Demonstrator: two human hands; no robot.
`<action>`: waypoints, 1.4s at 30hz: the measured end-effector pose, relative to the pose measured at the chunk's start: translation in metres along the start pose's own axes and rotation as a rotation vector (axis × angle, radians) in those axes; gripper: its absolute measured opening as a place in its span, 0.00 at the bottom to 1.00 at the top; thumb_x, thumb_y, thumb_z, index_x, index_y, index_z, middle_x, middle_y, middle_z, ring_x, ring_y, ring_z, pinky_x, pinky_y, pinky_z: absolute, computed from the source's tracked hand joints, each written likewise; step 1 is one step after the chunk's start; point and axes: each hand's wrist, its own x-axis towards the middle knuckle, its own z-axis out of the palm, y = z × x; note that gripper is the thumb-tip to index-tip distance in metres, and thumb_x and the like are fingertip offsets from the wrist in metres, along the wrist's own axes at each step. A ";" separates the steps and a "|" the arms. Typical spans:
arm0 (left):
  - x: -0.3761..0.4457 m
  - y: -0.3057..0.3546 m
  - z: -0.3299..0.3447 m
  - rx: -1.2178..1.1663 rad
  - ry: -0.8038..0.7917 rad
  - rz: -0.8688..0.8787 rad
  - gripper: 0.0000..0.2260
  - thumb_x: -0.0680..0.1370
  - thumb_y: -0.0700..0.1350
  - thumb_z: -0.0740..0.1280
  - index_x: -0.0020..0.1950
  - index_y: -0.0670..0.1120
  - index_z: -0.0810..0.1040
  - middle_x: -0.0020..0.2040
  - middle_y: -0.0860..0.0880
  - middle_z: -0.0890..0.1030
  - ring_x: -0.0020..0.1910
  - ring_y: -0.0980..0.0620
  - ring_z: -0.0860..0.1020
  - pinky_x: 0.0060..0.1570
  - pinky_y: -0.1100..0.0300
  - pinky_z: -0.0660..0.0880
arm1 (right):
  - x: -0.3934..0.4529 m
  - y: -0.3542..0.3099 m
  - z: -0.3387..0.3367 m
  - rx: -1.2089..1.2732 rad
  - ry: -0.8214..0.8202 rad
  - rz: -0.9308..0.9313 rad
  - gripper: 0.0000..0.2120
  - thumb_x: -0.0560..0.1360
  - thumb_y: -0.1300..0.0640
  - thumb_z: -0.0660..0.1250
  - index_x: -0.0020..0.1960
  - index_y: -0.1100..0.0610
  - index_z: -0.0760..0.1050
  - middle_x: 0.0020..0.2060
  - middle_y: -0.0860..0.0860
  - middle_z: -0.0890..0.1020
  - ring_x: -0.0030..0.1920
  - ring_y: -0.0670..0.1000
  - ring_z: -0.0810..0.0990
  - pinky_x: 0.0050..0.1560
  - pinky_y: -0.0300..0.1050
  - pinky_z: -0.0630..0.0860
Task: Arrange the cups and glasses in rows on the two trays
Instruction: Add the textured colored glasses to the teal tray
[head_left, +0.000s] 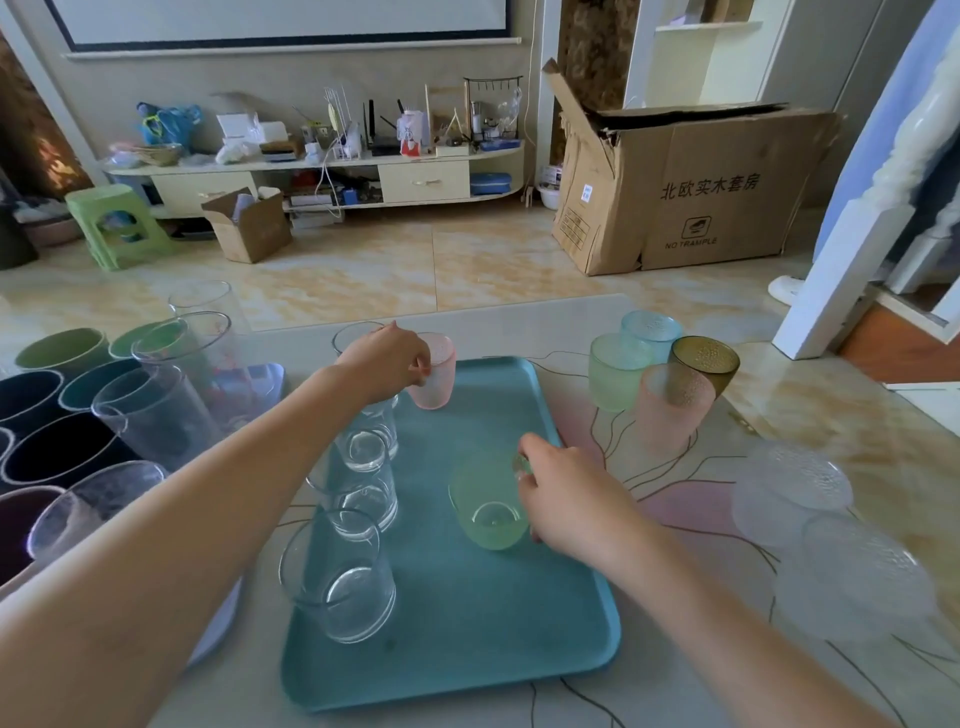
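My left grip curls round a pink frosted glass at the far edge of the teal tray. My right grip pinches the rim of a green frosted glass standing mid-tray, near the tray's right edge. A row of clear glasses runs down the tray's left side; the near half of the tray beside them is open room. Right of the tray, on the bench, stand green, blue, amber and pink textured glasses in a tight cluster, with two clear textured ones nearer me. Left of the tray, a second tray is crowded with dark cups and tall clear glasses, close by my left forearm.
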 end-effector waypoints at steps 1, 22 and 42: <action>-0.001 0.000 0.000 0.034 0.009 0.006 0.10 0.77 0.44 0.66 0.57 0.47 0.81 0.57 0.47 0.81 0.61 0.45 0.75 0.70 0.50 0.64 | 0.000 -0.001 0.000 0.015 -0.004 0.004 0.06 0.78 0.58 0.52 0.52 0.57 0.66 0.44 0.56 0.80 0.44 0.59 0.81 0.43 0.50 0.75; 0.001 -0.002 0.005 0.093 0.009 0.038 0.13 0.79 0.43 0.64 0.63 0.45 0.77 0.62 0.48 0.79 0.69 0.47 0.70 0.74 0.57 0.54 | 0.003 0.002 0.006 0.149 -0.011 0.036 0.10 0.76 0.59 0.52 0.54 0.56 0.67 0.38 0.57 0.83 0.42 0.59 0.81 0.47 0.54 0.79; -0.083 0.078 -0.043 -0.419 -0.071 0.127 0.07 0.73 0.52 0.71 0.42 0.48 0.82 0.34 0.52 0.84 0.29 0.59 0.80 0.33 0.69 0.75 | 0.007 0.006 -0.011 0.577 0.064 0.107 0.08 0.78 0.57 0.55 0.55 0.56 0.69 0.28 0.56 0.83 0.25 0.52 0.79 0.29 0.41 0.72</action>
